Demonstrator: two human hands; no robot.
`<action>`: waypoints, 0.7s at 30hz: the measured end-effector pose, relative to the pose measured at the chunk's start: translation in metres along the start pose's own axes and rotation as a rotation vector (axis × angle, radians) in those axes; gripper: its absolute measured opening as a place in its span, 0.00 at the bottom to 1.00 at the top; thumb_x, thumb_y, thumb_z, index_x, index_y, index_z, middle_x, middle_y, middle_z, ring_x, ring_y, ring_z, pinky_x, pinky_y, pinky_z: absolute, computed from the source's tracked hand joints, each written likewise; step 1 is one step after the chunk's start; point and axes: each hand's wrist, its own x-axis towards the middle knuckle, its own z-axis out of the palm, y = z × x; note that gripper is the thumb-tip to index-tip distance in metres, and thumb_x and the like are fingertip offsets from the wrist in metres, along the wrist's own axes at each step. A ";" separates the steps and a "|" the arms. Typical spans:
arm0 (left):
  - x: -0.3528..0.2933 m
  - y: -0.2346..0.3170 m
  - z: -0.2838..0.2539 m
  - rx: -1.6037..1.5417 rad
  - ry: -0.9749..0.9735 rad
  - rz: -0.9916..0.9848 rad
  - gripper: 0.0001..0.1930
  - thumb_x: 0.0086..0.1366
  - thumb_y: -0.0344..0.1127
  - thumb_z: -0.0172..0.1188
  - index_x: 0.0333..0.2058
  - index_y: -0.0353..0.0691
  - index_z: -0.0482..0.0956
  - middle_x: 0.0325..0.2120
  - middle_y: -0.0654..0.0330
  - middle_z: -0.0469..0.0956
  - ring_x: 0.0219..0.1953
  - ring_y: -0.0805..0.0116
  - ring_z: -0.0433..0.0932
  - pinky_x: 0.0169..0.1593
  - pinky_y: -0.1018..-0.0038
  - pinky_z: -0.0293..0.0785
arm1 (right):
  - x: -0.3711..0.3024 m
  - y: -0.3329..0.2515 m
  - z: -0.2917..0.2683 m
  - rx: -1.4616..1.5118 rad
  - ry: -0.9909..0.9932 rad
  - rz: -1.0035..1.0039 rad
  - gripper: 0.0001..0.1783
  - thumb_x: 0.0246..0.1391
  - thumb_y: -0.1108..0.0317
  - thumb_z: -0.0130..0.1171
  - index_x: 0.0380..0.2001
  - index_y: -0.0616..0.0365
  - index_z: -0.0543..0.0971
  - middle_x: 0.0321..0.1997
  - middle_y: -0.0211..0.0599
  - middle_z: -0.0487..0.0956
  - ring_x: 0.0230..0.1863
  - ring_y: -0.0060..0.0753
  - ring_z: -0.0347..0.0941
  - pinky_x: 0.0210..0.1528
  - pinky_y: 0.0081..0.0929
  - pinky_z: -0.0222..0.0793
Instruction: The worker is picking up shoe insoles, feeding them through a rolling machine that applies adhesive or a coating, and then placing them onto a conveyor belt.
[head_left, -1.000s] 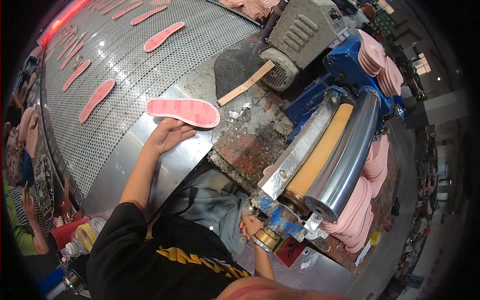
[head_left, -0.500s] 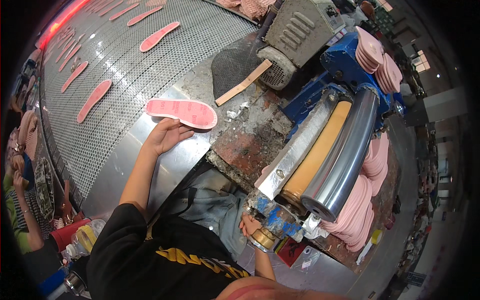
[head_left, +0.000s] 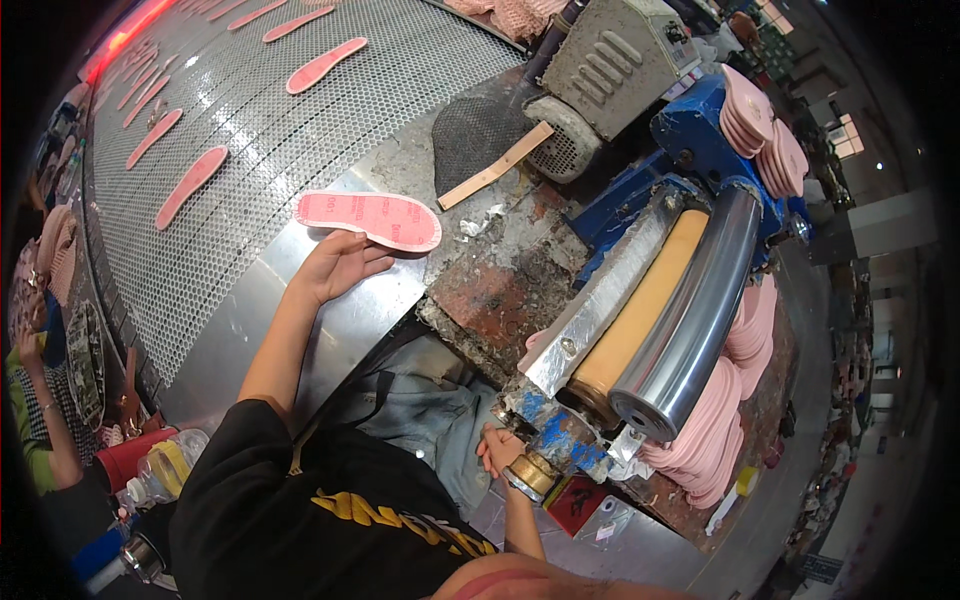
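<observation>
A pink insole (head_left: 375, 220) with a pale rim and red print lies level over the conveyor's near metal edge. My left hand (head_left: 338, 268) is closed on its near side, thumb on top and fingers partly beneath. Lower down, my right hand (head_left: 497, 450) hangs beside the end of a roller machine, close to a brass-coloured fitting (head_left: 530, 476). Its fingers look loosely bent and apart, with nothing visible in them; the fitting hides part of the hand. The machine has a shiny steel roller (head_left: 690, 310) and a tan roller (head_left: 640, 310).
Several pink insoles (head_left: 192, 187) lie spaced out on the mesh conveyor (head_left: 260, 200). Stacks of pink insoles (head_left: 700, 440) stand right of the rollers. A wooden strip (head_left: 497, 166) lies by the grey motor housing (head_left: 610, 60). Another person's arm (head_left: 60, 435) shows at far left.
The insoles on the conveyor have moved a little farther away. My left hand keeps its hold on the insole, and my right hand stays by the fitting. The view has shifted slightly.
</observation>
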 end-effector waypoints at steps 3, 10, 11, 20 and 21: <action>0.011 -0.006 0.002 -0.009 -0.030 -0.032 0.21 0.63 0.30 0.52 0.54 0.30 0.64 0.54 0.47 0.68 0.56 0.51 0.68 0.60 0.56 0.64 | -0.006 -0.002 -0.007 0.015 0.026 0.009 0.30 0.60 0.48 0.48 0.11 0.59 0.72 0.05 0.32 0.67 0.01 0.20 0.55 0.04 0.17 0.47; 0.012 -0.006 0.008 0.015 -0.028 -0.025 0.25 0.62 0.30 0.52 0.57 0.29 0.59 0.56 0.45 0.65 0.58 0.50 0.66 0.59 0.56 0.64 | -0.011 -0.010 -0.006 0.025 0.020 -0.030 0.29 0.61 0.52 0.46 0.11 0.59 0.72 0.04 0.32 0.66 0.01 0.20 0.54 0.04 0.18 0.47; 0.012 -0.006 0.009 0.015 -0.020 -0.025 0.26 0.61 0.30 0.52 0.57 0.29 0.59 0.56 0.44 0.64 0.58 0.50 0.66 0.59 0.56 0.64 | -0.010 -0.009 -0.006 0.031 0.008 -0.023 0.29 0.61 0.52 0.46 0.11 0.60 0.72 0.04 0.32 0.66 0.01 0.20 0.54 0.04 0.18 0.47; 0.012 -0.005 0.008 0.023 -0.014 -0.025 0.26 0.61 0.30 0.52 0.57 0.29 0.59 0.56 0.44 0.65 0.58 0.50 0.66 0.59 0.57 0.65 | -0.016 -0.019 -0.003 0.022 0.035 -0.003 0.30 0.62 0.52 0.45 0.11 0.60 0.72 0.04 0.32 0.66 0.01 0.20 0.53 0.04 0.18 0.47; 0.012 -0.005 0.007 0.029 -0.013 -0.025 0.26 0.61 0.31 0.53 0.57 0.30 0.59 0.55 0.45 0.65 0.58 0.50 0.66 0.58 0.57 0.65 | -0.017 -0.022 -0.002 0.023 0.034 -0.003 0.30 0.62 0.52 0.45 0.11 0.60 0.72 0.04 0.32 0.66 0.01 0.20 0.53 0.04 0.18 0.47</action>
